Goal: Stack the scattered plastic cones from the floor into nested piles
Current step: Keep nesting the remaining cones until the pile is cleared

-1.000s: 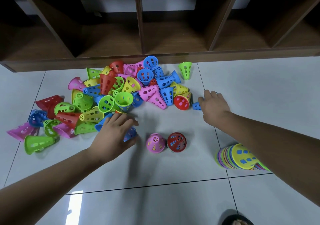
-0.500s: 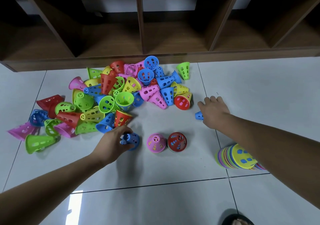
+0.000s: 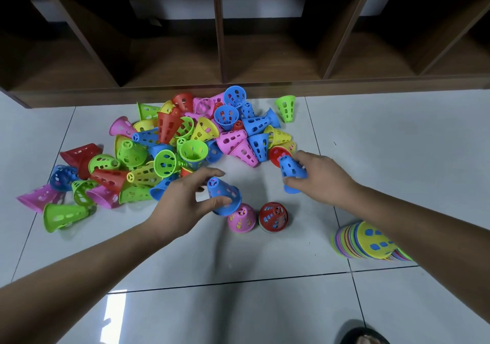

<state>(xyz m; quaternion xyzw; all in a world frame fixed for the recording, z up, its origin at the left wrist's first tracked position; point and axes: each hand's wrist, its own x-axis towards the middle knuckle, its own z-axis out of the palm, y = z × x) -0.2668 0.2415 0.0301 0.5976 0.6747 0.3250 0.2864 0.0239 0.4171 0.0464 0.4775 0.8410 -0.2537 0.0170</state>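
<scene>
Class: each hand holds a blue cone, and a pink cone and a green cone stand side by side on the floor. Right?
No. In the head view, a red cone, not green, stands beside the pink cone. The left hand holds the left blue cone, the right hand the right blue cone.

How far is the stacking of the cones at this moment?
Early. Done: only a pink cone and a red cone stand upright, apart from the heap. In hand: the left hand holds a blue cone, the right hand a second blue cone. Left: nearly all cones, scattered in that heap.
</scene>
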